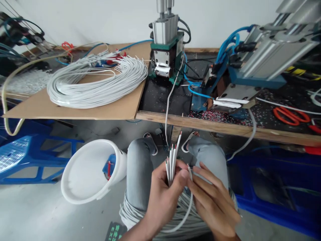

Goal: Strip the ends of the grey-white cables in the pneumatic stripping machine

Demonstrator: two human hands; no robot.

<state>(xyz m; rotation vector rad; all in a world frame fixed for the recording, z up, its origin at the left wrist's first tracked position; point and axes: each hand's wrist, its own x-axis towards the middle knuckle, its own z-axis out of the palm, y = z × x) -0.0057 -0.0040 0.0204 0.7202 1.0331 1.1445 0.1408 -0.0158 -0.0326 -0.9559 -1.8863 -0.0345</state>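
Note:
In my left hand [163, 195] stands a small bunch of white cables [172, 164], gripped upright with reddish wire tips at their cut ends. My right hand [213, 197] meets the left thumb at a single white cable [191, 197], whose stripped end shows between the fingertips. That cable curves down toward my lap. A large coil of grey-white cable [132, 212] lies across my thighs beneath both hands, partly hidden by them.
On cardboard [30, 108] rests a big white cable coil [97, 95]. Two pneumatic machines, one green-based [164, 50] and one blue [250, 73], stand on the bench. Red-handled scissors [291, 115] lie right. A white bucket [87, 194] and blue stool [30, 150] are left.

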